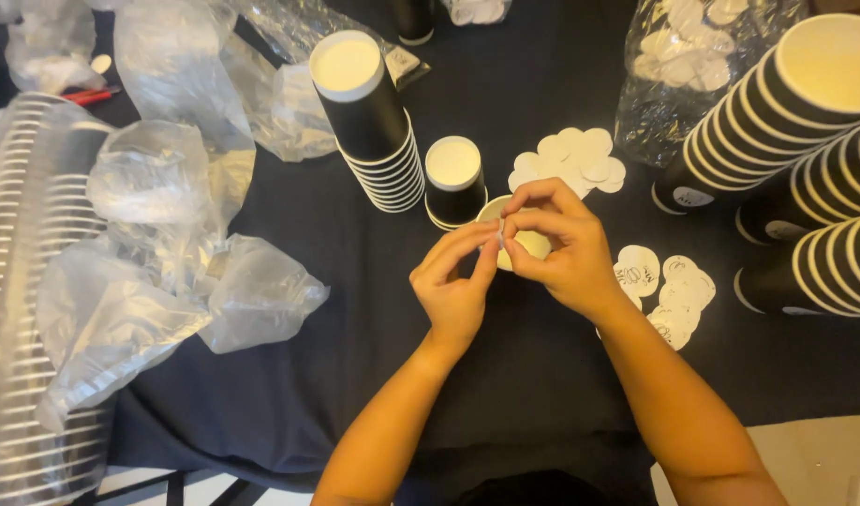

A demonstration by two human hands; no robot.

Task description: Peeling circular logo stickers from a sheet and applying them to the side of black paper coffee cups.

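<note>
Centrally, over the dark tabletop [542, 375], both hands met above a black paper cup [526, 245] lying on its side with its pale inside turned up toward the camera. The left hand [456, 286] had its thumb and forefinger pinched nearly closed on something small and white at the cup's rim, probably a round sticker, though the fingers hid most of it. The right hand [559, 245] curled over the cup from above, fingertips drawn together at that same spot, seemingly steadying the cup while sharing the pinch. Just behind them stood a short stack of cups [454, 180] and, beside it, a taller stack [369, 117], both mouth-down so their white bases showed. A loose heap of white round stickers [570, 157] lay near the right hand, close enough to be reached easily, and a second heap of printed round stickers [664, 290] lay by the right wrist. Long sleeves of nested cups [786, 103] lay on their sides at the right edge. Crumpled clear plastic bags [168, 234] spread across the left, next to a wrapped column of lids [27, 281].
</note>
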